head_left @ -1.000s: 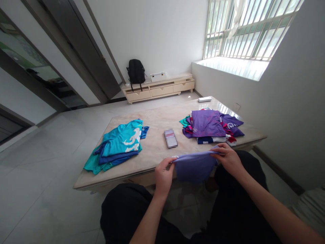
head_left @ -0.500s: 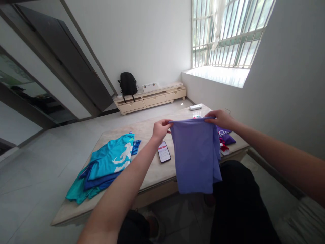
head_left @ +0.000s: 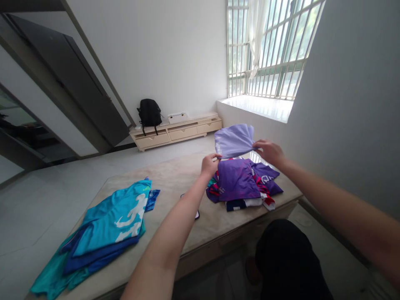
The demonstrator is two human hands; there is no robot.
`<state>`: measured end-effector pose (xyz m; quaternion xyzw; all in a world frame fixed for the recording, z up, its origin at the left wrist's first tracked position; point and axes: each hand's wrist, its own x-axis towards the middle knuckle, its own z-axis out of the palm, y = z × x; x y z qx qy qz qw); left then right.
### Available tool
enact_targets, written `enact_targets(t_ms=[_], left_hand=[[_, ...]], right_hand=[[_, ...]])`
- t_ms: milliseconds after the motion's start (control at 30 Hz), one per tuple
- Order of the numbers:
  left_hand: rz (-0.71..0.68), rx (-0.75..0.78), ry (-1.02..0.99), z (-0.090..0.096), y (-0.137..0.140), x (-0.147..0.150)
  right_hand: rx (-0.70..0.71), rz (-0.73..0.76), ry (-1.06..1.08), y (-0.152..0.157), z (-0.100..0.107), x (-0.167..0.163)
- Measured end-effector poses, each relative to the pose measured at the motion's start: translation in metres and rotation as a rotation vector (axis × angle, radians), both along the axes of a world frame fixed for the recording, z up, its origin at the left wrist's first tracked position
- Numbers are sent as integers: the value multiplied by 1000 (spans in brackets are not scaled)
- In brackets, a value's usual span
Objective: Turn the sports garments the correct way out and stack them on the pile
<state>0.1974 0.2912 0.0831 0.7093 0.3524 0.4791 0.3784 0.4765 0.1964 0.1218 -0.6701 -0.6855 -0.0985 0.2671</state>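
Observation:
A lavender garment (head_left: 235,141), its exact kind unclear, is stretched between my two hands and billows up and away from me. My left hand (head_left: 210,165) pinches its near left corner, and my right hand (head_left: 269,151) pinches the right one. Just below it on the table lies a pile of clothes topped by a dark purple garment (head_left: 239,181), with red, white and navy cloth showing underneath. On the left is a stack with a turquoise shirt (head_left: 117,218) with a white print on top, blue and green cloth beneath. My left forearm mostly covers a phone (head_left: 197,215).
The pale marble-topped table (head_left: 170,177) stands before my knees. Beyond it, a low cabinet (head_left: 183,133) against the wall bears a black backpack (head_left: 149,112) and a white box (head_left: 177,118). A barred window (head_left: 271,54) is at the right, a dark door (head_left: 68,79) at the left.
The lavender garment hung down toward me and has swung up and away, over the clothes pile. Both hands keep their grip. The view has shifted, uncovering the dark purple garment and hiding most of the phone.

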Motion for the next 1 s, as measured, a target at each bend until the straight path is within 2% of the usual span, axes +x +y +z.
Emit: enact_targets(t_ms=[100, 167, 233, 333, 433, 567, 633, 700, 767, 833, 933, 1000], left_hand=[[14, -73, 122, -77, -39, -3], [6, -104, 189, -122, -70, -8], [-10, -115, 241, -156, -95, -13], [-22, -103, 293, -182, -114, -16], [-16, -81, 339, -184, -116, -16], [-55, -34, 415, -173, -126, -23], [-85, 0, 452, -168, -133, -38], [-81, 26, 501, -162, -134, -66], [-15, 32, 575, -154, -127, -110], [121, 16, 668, -143, -114, -170], [412, -41, 793, -127, -101, -279], [608, -100, 854, -120, -104, -345]], right_hand=[[-139, -6, -61, -38, -85, -14], [-207, -11, -73, -64, -131, -23], [-255, -33, -73, -84, -163, -28], [-283, -78, -64, -96, -183, -27], [-292, -87, -60, -95, -183, -28], [-284, -106, -35, -100, -175, -41], [-278, -126, -2, -107, -173, -47], [-291, -142, 44, -116, -172, -50], [-337, -137, 96, -123, -173, -52], [-406, -106, 143, -127, -175, -53], [-495, -56, 195, -125, -178, -54], [-532, -39, 220, -120, -181, -55]])
